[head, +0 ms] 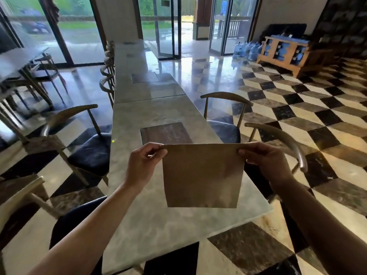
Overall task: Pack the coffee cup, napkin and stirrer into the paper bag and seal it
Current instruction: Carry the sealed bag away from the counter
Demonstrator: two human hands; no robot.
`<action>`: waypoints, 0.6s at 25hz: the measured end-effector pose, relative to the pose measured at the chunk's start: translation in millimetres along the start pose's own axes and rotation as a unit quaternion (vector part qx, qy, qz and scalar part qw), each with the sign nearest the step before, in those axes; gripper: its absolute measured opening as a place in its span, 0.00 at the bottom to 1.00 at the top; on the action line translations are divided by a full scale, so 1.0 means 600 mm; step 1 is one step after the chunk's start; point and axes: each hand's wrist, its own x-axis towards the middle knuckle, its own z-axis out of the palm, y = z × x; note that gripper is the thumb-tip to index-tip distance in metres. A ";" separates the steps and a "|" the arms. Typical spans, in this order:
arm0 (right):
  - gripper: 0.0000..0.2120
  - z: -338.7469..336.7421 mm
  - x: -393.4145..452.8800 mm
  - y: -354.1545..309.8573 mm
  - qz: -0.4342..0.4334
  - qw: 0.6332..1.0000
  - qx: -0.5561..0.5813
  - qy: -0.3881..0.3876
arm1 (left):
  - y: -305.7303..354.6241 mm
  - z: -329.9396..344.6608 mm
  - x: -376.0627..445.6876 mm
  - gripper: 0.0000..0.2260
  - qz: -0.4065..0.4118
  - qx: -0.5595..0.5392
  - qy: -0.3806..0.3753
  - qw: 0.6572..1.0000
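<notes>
Head view: both hands (145,161) pinch paper bag (202,175) corners.

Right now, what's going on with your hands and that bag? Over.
Left hand and right hand each pinch a top corner of the paper bag. Bag flat, held above the marble table. No cup, napkin or stirrer in sight.
</notes>
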 end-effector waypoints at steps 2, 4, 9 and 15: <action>0.07 -0.005 0.047 0.012 0.002 0.999 0.015 -0.031 | -0.003 0.015 0.011 0.11 -0.009 0.028 0.021 0.999; 0.07 -0.001 0.088 0.021 -0.004 0.998 0.027 -0.060 | -0.002 0.023 0.021 0.11 -0.016 0.056 0.044 0.997; 0.09 0.040 0.156 0.040 -0.002 0.988 0.073 -0.137 | -0.015 0.012 0.037 0.07 -0.007 0.141 0.070 0.987; 0.08 0.094 0.191 0.063 -0.002 0.983 0.079 -0.167 | -0.059 -0.019 0.055 0.06 -0.036 0.142 0.069 0.987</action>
